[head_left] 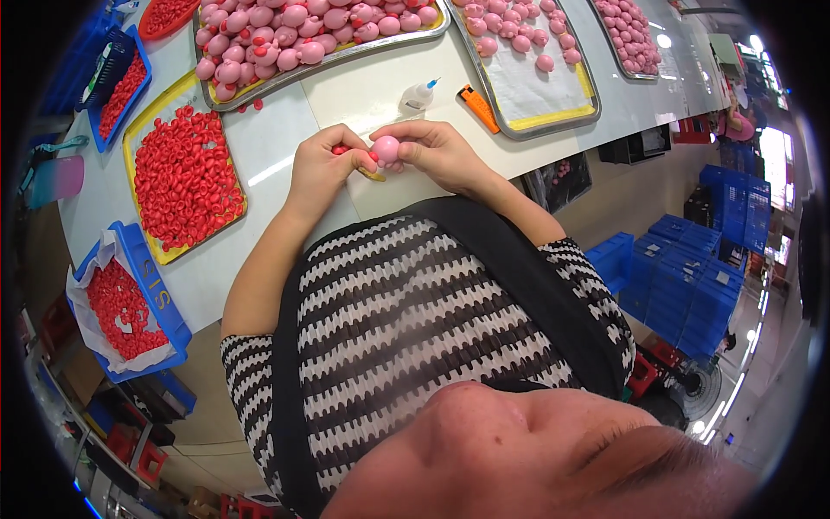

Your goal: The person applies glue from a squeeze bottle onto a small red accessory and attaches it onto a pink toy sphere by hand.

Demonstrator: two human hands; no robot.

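Note:
Between the thumb and fingers of my right hand (pixel 441 156) is a small pink round-headed figure (pixel 386 150) with little knobs on its underside. My left hand (pixel 324 166) is closed, its fingertips meeting the left side of the figure. A small red piece (pixel 340 150) shows inside the curled left fingers, and a bit of red also shows where the fingertips touch the figure. Something yellow covers a left fingertip. Just beyond my hands, a clear squeeze bottle (pixel 418 97) with a blue-and-white tip stands next to an orange utility knife (pixel 478 109).
A yellow-lined tray (pixel 130 138) of red ring-like pieces lies left, above a blue paper-lined crate (pixel 170 303) with more red pieces. Metal trays (pixel 324 60) (pixel 553 130) of pink figures fill the far side. Blue crates (pixel 674 277) are stacked at right.

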